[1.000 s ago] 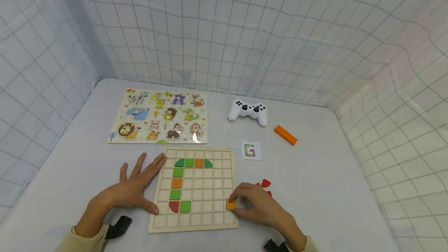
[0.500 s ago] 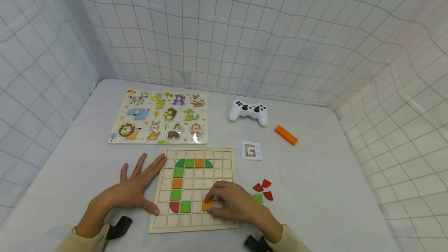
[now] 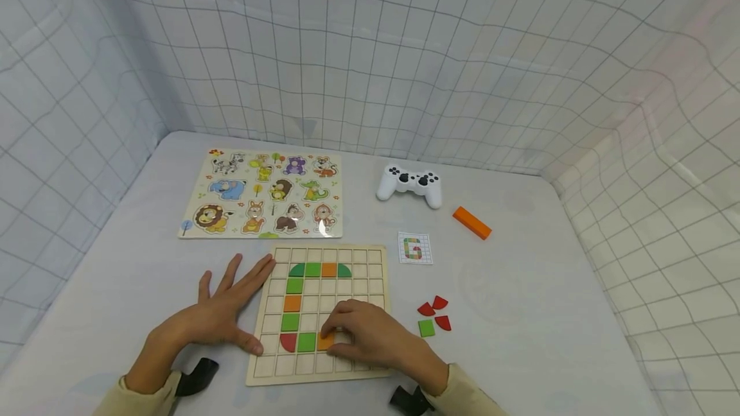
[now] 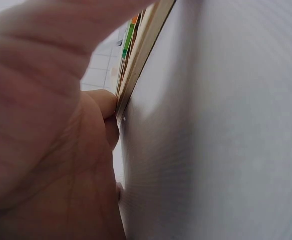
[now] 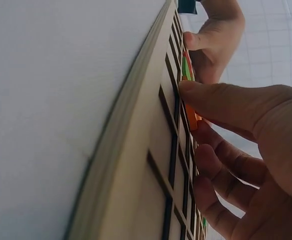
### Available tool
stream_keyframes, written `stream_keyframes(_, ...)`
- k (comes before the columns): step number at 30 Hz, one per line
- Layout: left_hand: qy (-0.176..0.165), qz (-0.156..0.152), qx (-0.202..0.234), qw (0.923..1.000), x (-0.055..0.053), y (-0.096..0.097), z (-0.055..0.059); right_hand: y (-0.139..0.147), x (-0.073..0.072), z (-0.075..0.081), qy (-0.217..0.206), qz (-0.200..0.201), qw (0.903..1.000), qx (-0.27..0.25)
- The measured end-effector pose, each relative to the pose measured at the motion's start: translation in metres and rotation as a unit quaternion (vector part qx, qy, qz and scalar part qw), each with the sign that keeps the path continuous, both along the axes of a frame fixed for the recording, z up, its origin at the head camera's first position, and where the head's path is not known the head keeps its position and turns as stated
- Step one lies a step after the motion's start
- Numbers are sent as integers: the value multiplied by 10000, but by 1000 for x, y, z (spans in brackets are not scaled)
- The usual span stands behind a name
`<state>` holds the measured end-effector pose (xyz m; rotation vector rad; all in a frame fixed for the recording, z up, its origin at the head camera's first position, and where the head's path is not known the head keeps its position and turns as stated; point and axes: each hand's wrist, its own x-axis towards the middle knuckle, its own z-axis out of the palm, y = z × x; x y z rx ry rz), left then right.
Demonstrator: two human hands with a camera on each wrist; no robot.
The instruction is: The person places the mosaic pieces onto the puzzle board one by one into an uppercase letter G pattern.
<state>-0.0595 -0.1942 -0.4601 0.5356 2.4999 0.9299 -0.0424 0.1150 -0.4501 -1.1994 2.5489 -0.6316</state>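
A wooden grid board [image 3: 318,371] lies in front of me, with green, orange and red tiles forming a hooked shape in its cells. My right hand [image 3: 372,338] pinches an orange square tile [image 3: 325,341] between thumb and index finger, right beside a green square tile [image 3: 306,342] in the lower rows. In the right wrist view the orange tile [image 5: 191,116] sits at the grid, thumb on one side. My left hand [image 3: 222,313] is spread out, its fingertips and thumb resting on the board's left edge.
Right of the board lie several red quarter-round tiles [image 3: 442,323] and a green square tile [image 3: 426,328]. A pattern card [image 3: 414,248], a white game controller [image 3: 409,185] and an orange block [image 3: 471,223] are farther back. An animal puzzle [image 3: 266,192] lies behind the board.
My right hand has carried the orange square tile leftward from the board's right edge to the cell beside the green tile. The left hand has stayed in place.
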Motion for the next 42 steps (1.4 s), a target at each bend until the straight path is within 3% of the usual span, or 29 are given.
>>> stream_keyframes(6, 74, 20, -15, 10000, 0, -1, -2, -1, 0, 0, 31, 34, 10000, -13)
stream_keyframes(13, 0, 24, -110, 9999, 0, 0, -2, 4, 4, 7, 460, -24, 9989, 81)
stream_keyframes(19, 14, 21, -97, 9999, 0, 0, -2, 29, 10, 14, 172, -685, 9975, -30)
stream_keyframes(24, -7, 24, -92, 10000, 0, 1, -1, 61, 11, 13, 120, -1387, 9902, -55)
stream_keyframes(31, -23, 4, -59, 10000, 0, 1, 0, 101, 5, 8, 503, -2282, 9723, -9)
stream_keyframes(35, -4, -23, -18, 10000, 0, 1, 0, 118, 3, 7, 426, -2794, 9591, 173)
stream_keyframes(38, 11, -33, -8, 10000, 0, 1, 0, 126, 3, 7, 331, -3008, 9527, 283)
stream_keyframes(42, 29, -35, -48, 10000, 0, 1, 0, 132, 3, 5, 366, -2993, 9529, 315)
